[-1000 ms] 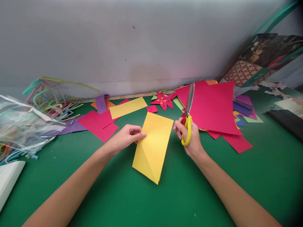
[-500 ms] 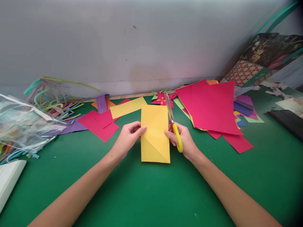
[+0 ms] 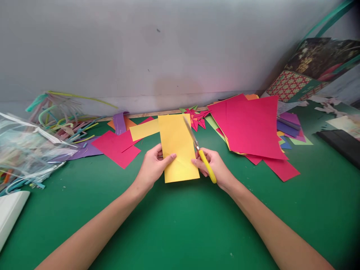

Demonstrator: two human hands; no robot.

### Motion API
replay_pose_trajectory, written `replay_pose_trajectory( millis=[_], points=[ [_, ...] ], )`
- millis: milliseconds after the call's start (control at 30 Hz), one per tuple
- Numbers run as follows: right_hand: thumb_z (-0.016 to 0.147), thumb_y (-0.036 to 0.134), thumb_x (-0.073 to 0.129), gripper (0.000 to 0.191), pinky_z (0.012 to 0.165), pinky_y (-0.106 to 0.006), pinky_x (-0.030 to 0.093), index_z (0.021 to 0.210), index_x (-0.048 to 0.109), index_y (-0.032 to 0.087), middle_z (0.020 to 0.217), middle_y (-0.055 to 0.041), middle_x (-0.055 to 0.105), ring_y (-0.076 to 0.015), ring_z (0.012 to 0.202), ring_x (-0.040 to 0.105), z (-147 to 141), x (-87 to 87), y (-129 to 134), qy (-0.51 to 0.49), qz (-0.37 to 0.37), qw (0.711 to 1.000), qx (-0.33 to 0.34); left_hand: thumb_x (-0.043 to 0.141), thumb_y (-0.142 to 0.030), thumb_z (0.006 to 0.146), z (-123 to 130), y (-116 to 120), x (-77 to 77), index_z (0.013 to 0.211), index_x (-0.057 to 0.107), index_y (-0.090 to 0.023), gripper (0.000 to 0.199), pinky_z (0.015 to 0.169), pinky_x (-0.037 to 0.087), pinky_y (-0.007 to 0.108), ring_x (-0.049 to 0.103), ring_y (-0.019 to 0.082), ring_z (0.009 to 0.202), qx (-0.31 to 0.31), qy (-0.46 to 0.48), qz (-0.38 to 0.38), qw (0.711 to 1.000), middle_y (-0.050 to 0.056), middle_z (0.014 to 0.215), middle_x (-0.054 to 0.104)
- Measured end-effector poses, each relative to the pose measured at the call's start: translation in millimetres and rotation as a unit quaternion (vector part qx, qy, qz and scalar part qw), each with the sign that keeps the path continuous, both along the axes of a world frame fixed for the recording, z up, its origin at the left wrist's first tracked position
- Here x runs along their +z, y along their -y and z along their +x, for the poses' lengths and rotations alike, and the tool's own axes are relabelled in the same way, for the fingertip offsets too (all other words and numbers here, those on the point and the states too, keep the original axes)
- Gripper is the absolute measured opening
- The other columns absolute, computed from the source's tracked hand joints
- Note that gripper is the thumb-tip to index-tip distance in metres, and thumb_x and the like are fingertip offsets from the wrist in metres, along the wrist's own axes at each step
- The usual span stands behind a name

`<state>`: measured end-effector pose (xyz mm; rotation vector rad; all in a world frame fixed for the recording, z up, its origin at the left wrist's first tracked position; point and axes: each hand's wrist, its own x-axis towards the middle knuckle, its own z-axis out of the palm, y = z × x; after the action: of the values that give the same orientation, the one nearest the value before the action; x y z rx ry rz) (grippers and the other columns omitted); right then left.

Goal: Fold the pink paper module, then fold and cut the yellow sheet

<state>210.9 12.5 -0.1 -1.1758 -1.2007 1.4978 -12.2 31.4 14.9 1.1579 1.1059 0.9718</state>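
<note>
A yellow paper rectangle [image 3: 177, 142] is held upright, slightly tilted, above the green table. My left hand [image 3: 153, 163] pinches its lower left edge, thumb on the front. At its lower right edge my right hand [image 3: 210, 165] has its thumb against the paper and also holds scissors [image 3: 206, 165] with yellow handles. The scissor blades point up and to the left, over the paper's right part. Behind the paper lie a yellow strip [image 3: 143, 130] and a red and green folded paper star [image 3: 197, 118].
Pink sheets [image 3: 250, 127] are stacked at right, near a dark flat object [image 3: 339, 148] and a patterned bag [image 3: 292, 86]. Pink cut pieces [image 3: 116, 148] lie left, beside a clear plastic bag [image 3: 30, 150] of pipe cleaners. A white object [image 3: 12, 213] sits at far left.
The yellow paper has moved up and left and tilted; its diagonal crease no longer shows clearly. The scissors have swung left, across the paper's right edge.
</note>
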Motion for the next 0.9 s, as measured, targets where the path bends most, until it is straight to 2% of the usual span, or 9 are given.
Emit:
replay_pose_trajectory(
  millis=[67, 167, 267, 367, 467, 567, 667, 733, 900],
  points=[
    [0.078, 0.041, 0.087, 0.038, 0.044, -0.023, 0.029, 0.084, 0.056, 0.02, 0.063, 0.0095, 0.052, -0.0061, 0.045, 0.039, -4, -1.4, 2, -0.001, -0.007, 1.0, 0.023, 0.084, -0.041, 0.081, -3, -2, 3.0, 0.122, 0.067, -0.015, 0.051, 0.089, 0.066, 0.044, 0.075, 0.034, 0.111, 0.017, 0.003, 0.013, 1.0, 0.015, 0.126, 0.076],
    [0.079, 0.041, 0.087, 0.037, 0.045, -0.024, 0.029, 0.085, 0.057, 0.02, 0.062, 0.0094, 0.052, -0.0066, 0.046, 0.04, -9, -3.9, 4, -0.001, 0.003, 1.0, 0.014, 0.083, -0.041, 0.082, -2, 0, 6.9, 0.118, 0.065, -0.017, 0.046, 0.088, 0.066, 0.044, 0.077, 0.033, 0.106, 0.019, 0.022, 0.012, 1.0, 0.014, 0.126, 0.075],
    [0.078, 0.042, 0.087, 0.037, 0.045, -0.024, 0.031, 0.088, 0.059, 0.02, 0.065, 0.0087, 0.054, -0.0072, 0.047, 0.042, -10, -5.3, 4, -0.001, 0.02, 1.0, -0.018, 0.083, -0.039, 0.082, 4, 4, 7.7, 0.128, 0.061, -0.02, 0.054, 0.09, 0.065, 0.045, 0.075, 0.033, 0.112, -0.017, 0.022, 0.01, 1.0, 0.013, 0.132, 0.073],
    [0.078, 0.043, 0.088, 0.039, 0.045, -0.023, 0.033, 0.088, 0.059, 0.02, 0.067, 0.0083, 0.054, -0.0069, 0.047, 0.042, -9, -3.2, 5, 0.0, 0.038, 0.998, -0.046, 0.081, -0.035, 0.084, 7, 7, 5.2, 0.135, 0.058, -0.02, 0.058, 0.098, 0.062, 0.046, 0.07, 0.034, 0.123, -0.032, -0.018, 0.041, 0.998, 0.013, 0.139, 0.069],
    [0.082, 0.046, 0.086, 0.039, 0.044, -0.022, 0.032, 0.087, 0.057, 0.02, 0.065, 0.0085, 0.052, -0.0062, 0.045, 0.04, -11, 2.0, 9, -0.003, 0.048, 0.997, -0.065, 0.077, -0.032, 0.088, 7, 6, 4.9, 0.137, 0.057, -0.019, 0.054, 0.1, 0.061, 0.046, 0.069, 0.033, 0.124, -0.017, -0.044, 0.07, 0.996, 0.013, 0.139, 0.069],
    [0.092, 0.055, 0.073, 0.04, 0.042, -0.021, 0.032, 0.088, 0.054, 0.021, 0.064, 0.0069, 0.055, -0.0067, 0.043, 0.042, -18, 5.1, 16, -0.035, 0.039, 0.996, -0.068, 0.075, -0.03, 0.089, 5, 3, 11.2, 0.138, 0.055, -0.019, 0.054, 0.1, 0.06, 0.044, 0.07, 0.031, 0.123, 0.017, -0.038, 0.093, 0.995, 0.013, 0.14, 0.068],
    [0.096, 0.069, 0.059, 0.048, 0.038, -0.022, 0.035, 0.086, 0.048, 0.023, 0.062, 0.0066, 0.051, -0.0102, 0.042, 0.049, -28, 2.1, 25, -0.093, -0.012, 0.995, -0.047, 0.074, -0.03, 0.089, 3, 0, 22.0, 0.138, 0.054, -0.018, 0.054, 0.102, 0.06, 0.043, 0.067, 0.031, 0.128, 0.049, -0.025, 0.131, 0.99, 0.014, 0.143, 0.066],
    [0.096, 0.074, 0.054, 0.052, 0.04, -0.023, 0.041, 0.087, 0.046, 0.023, 0.062, 0.0076, 0.046, -0.0118, 0.044, 0.052, -34, -2.6, 30, -0.121, -0.033, 0.992, -0.024, 0.075, -0.03, 0.089, 0, -1, 29.7, 0.138, 0.054, -0.019, 0.054, 0.102, 0.061, 0.043, 0.068, 0.031, 0.128, 0.06, -0.019, 0.154, 0.986, 0.013, 0.144, 0.066],
    [0.101, 0.072, 0.043, 0.053, 0.062, -0.025, 0.051, 0.104, 0.053, 0.021, 0.083, 0.0023, 0.053, -0.0108, 0.065, 0.058, -45, -11.1, 42, -0.107, -0.008, 0.991, 0.083, 0.075, -0.029, 0.09, -11, -2, 49.0, 0.138, 0.055, -0.022, 0.052, 0.102, 0.062, 0.044, 0.07, 0.03, 0.126, 0.085, -0.033, 0.2, 0.975, 0.011, 0.143, 0.067]
  ],
)
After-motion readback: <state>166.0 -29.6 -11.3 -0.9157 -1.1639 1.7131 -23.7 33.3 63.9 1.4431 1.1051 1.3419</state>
